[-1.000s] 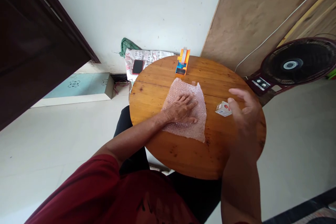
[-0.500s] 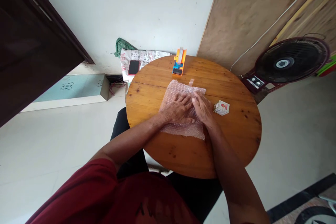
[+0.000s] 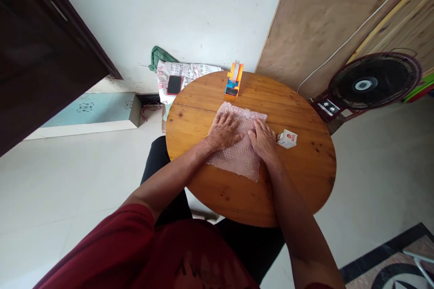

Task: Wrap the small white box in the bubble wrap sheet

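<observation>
The left hand [image 3: 223, 132] and right hand [image 3: 263, 140] rest apart, fingers extended, on bubble wrap [image 3: 239, 161], a printed carton [image 3: 287, 139] just beside the right.

Round, knotted wooden desk [image 3: 224, 198], three items on top.
Bubble wrap [image 3: 237, 161] lies near the middle; orange tape dispenser [image 3: 233, 82] stands by the far edge; small white box [image 3: 287, 139] rests right of the bubble wrap.

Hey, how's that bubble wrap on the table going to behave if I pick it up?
The bubble wrap will probably feel light, since it looks like thin bubbled plastic. It may flop when lifted, judging by its uneven, rumpled edges. Lying flat on the wooden table, it seems unlikely to roll or tip.
</observation>
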`<move>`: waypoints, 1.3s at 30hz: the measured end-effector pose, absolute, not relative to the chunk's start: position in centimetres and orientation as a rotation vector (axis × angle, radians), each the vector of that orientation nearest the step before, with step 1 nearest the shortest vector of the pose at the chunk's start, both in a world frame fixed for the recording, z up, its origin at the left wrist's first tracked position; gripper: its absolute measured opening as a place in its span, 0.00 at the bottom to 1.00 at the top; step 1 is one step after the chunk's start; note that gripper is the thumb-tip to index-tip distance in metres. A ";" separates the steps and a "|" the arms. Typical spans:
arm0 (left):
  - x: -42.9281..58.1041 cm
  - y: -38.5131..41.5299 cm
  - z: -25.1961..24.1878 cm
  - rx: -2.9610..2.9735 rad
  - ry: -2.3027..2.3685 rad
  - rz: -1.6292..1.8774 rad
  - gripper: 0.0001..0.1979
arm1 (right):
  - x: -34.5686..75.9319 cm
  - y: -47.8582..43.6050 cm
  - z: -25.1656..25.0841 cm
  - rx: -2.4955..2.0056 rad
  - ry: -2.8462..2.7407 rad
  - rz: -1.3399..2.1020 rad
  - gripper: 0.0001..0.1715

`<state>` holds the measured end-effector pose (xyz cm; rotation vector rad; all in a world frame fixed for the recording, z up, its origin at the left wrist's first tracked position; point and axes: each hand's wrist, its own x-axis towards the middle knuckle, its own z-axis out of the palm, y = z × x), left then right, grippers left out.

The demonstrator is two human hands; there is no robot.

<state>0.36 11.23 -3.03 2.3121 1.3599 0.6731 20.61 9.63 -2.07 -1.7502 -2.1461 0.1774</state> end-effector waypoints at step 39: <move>1.2 9.3 -1.0 2.675 1.135 0.238 0.42 | 19.4 6.6 0.9 -1.801 -2.382 -0.104 0.24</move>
